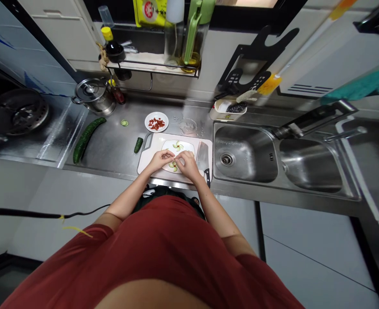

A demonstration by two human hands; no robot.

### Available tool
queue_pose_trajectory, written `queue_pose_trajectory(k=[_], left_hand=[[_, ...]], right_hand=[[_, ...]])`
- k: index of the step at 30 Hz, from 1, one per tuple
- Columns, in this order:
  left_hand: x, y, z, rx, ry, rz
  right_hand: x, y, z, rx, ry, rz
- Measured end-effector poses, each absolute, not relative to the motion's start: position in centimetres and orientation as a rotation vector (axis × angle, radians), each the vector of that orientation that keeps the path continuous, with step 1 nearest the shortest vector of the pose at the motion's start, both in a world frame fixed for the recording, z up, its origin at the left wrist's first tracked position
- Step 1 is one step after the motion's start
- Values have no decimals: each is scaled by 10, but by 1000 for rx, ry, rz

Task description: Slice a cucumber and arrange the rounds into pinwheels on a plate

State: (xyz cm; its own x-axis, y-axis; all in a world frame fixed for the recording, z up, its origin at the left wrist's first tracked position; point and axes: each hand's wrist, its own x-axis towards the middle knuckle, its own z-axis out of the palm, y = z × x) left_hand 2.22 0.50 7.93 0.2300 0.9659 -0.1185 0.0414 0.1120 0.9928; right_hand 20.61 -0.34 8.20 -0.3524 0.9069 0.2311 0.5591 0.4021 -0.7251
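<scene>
A white plate with green cucumber pieces arranged in pinwheel shapes with red centres lies on the pale cutting board. Over the plate, my left hand and my right hand meet fingertip to fingertip, both pinched; whatever lies between the fingertips is too small to name. A knife rests on the board's right side. Left of the board is a short cucumber piece. Behind it stands a small white dish of red bits.
A long cucumber and a few cucumber slices lie on the steel counter at left. A lidded pot stands behind. To the right is a double sink; a bottle rack hangs above the counter.
</scene>
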Motion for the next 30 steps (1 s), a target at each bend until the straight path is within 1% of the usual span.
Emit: queue_pose_trajectory(k=[5, 9, 12, 18, 23, 30], left_hand=[[-1, 26, 74, 1211, 1342, 1159], [-17, 38, 63, 1218, 1612, 1235], [-19, 39, 54, 1319, 1711, 1189], [-8, 36, 41, 1573, 1860, 959], [-3, 36, 35, 1606, 1871, 915], [-1, 37, 30, 1637, 1880, 883]], right_hand=[[200, 21, 91, -1291, -2034, 686], [189, 35, 80, -1320, -2106, 633], [179, 41, 63, -1372, -2203, 604], [168, 48, 39, -1418, -2327, 526], [165, 51, 34, -1411, -2371, 470], [159, 52, 39, -1432, -2415, 468]])
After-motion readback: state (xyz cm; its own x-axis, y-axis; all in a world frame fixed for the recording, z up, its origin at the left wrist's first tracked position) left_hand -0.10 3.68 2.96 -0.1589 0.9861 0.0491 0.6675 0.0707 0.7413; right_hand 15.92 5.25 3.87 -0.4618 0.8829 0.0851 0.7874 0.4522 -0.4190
